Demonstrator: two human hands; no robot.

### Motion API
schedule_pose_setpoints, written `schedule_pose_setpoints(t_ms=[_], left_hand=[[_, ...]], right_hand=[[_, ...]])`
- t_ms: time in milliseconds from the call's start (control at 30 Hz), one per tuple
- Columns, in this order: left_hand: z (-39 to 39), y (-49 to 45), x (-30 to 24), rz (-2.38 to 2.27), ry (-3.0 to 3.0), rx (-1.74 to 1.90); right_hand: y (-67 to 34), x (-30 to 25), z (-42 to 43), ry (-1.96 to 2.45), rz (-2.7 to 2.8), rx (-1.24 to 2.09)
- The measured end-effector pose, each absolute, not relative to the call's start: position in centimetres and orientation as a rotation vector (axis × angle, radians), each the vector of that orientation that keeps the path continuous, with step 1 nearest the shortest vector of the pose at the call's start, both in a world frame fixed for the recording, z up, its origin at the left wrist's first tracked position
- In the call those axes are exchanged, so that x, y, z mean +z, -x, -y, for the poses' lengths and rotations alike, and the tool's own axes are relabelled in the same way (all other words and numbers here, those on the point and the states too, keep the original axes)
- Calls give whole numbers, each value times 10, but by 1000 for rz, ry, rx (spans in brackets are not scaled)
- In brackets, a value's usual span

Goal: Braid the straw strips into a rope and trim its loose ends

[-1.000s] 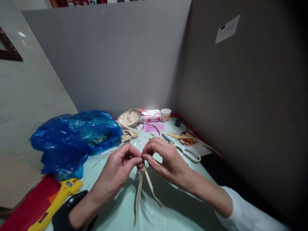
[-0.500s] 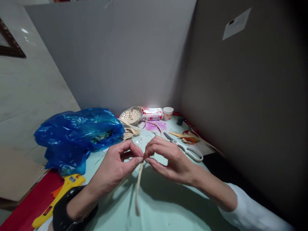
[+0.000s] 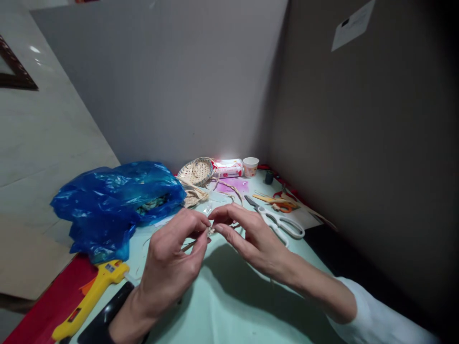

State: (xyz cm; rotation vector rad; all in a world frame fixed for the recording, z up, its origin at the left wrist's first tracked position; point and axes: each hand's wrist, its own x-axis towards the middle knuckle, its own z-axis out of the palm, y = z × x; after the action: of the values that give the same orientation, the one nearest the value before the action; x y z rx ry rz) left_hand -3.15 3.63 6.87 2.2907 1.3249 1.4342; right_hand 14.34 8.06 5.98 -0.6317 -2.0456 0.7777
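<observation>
My left hand (image 3: 174, 255) is closed, thumb and fingers pinching a pale straw strip (image 3: 211, 230) just above the middle of the table. From the other side my right hand (image 3: 260, 241) closes its thumb and fingertips on the same strip, palm turned inward. The strip looks knotted or folded small between the fingertips, and most of it is hidden by the fingers. White-handled scissors (image 3: 283, 223) lie beyond my right hand, blades pointing away to the left.
A blue plastic bag (image 3: 107, 200) lies left. Below it are a yellow glue gun (image 3: 89, 298) and a shiny black object (image 3: 107, 310). At the back stand a woven basket (image 3: 196, 172), a tissue pack (image 3: 229, 168) and a paper cup (image 3: 251, 167). Orange-handled scissors (image 3: 283, 207) lie right.
The strip's long end, hanging down below the fingers before, no longer shows there. My left hand has turned more upright, and the fingertips of both hands have shifted slightly around the strip.
</observation>
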Motion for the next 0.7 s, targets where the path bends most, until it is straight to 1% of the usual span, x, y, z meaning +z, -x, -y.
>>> schedule_pose_setpoints(t_ms=[167,400,500,700], left_hand=[[-34,28,67,-1275,-2393,1582],[-35,27,67,-1290,-2435,1623],[-34,27,66,-1308,-2421,1632],[-35,26,63,-1297,-2383,1636]], right_hand=[[-139,64,-77,706,1901,983],[-138,66,-76,717,1792,1108],[-135,66,-75,719,1784,1061],[-132,68,-69,770,1815,818]])
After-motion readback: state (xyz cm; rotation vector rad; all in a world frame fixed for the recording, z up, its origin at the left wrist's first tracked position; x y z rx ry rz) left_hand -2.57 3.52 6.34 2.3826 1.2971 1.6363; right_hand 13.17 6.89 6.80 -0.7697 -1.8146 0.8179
